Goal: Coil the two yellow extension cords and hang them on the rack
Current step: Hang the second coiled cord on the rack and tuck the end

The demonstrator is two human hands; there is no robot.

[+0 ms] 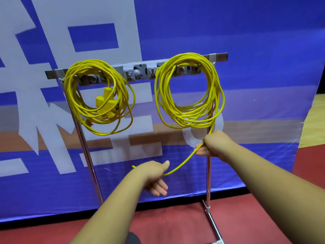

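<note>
Two yellow extension cords hang coiled on a metal rack (219,56). The left coil (73,103) hangs from the rack's left hooks, with its yellow socket block (105,100) inside the loop. The right coil (216,95) hangs from the right hooks. A loose tail (182,163) of the right cord runs down from the coil. My right hand (213,144) grips this tail just below the coil. My left hand (154,175) holds the tail lower down, and a short end of cord pokes out past its back.
The rack stands on two thin metal legs (208,182) with a foot bar on red floor (175,222). Directly behind it hangs a blue banner (246,41) with large white characters. Wooden floor (314,120) shows at the right.
</note>
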